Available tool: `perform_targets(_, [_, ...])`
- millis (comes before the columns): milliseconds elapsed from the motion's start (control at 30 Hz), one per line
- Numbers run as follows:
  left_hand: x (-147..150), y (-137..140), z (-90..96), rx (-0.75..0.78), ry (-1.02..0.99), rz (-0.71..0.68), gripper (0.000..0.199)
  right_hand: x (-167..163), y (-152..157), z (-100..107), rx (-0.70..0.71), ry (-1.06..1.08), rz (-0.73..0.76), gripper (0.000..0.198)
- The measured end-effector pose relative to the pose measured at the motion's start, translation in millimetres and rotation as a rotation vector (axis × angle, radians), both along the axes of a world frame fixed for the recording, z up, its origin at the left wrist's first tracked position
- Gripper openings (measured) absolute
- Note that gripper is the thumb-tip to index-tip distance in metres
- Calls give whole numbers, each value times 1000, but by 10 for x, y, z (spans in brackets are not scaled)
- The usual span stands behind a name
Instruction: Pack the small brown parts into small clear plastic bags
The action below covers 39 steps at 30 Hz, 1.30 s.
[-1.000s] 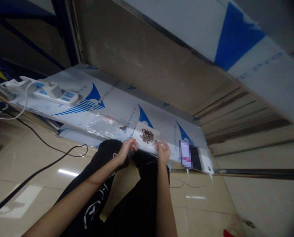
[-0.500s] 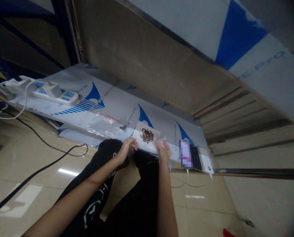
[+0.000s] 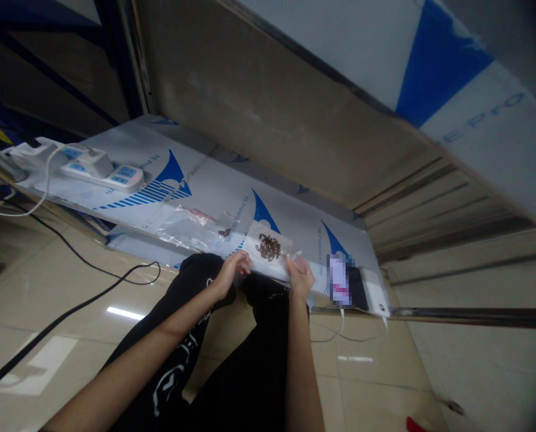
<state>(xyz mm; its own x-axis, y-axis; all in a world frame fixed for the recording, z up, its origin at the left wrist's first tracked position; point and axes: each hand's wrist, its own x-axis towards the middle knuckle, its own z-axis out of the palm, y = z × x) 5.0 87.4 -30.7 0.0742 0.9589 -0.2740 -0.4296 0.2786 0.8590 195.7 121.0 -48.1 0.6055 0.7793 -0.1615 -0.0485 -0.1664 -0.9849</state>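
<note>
Several small brown metal pieces, perhaps screws or pins, form a pile point(image 3: 269, 247) on a white sheet point(image 3: 255, 251) near the shelf's front edge. My left hand point(image 3: 232, 273) is at the sheet's near left side; its fingers are loosely bent and slightly apart, with nothing visible in them. At the right side of the sheet, my right hand point(image 3: 300, 276) has its fingers closed on a small clear plastic bag point(image 3: 298, 257), largely hidden by the hand. Left of the sheet lie another clear plastic bag point(image 3: 182, 227) and a few more brown pieces point(image 3: 224, 233).
The low shelf point(image 3: 213, 180) is covered in printed protective film. A power strip point(image 3: 101, 171) with plugs stands at its left. On the right lie a phone point(image 3: 340, 282) and a white power bank point(image 3: 376, 294), with cables hanging down. An upper shelf point(image 3: 362, 48) overhangs it.
My right hand has shifted very slightly to the right with the clear bag. My left hand and the pile stay where they were.
</note>
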Motion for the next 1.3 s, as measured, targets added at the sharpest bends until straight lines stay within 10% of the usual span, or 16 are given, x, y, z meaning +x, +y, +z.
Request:
perform_targets(400, [27,7,-88,93,127,5,14,-42,23,55,-10,191,51,60])
perform_targets(600, [67,-28,-209,363,485,24,68,-141,-48,179,-101,250,377,63])
perform_targets(800, [51,-39,-119,459,655,78,18,-214,-116,206,-214,179,634,60])
perform_targets(1100, [40,-45,-71,462,671,81,14,14,-54,138,131,-43,-123,65])
perform_targets(1300, [42,-58,-65,432,664,49,12,79,-58,79,153,-248,-200,43])
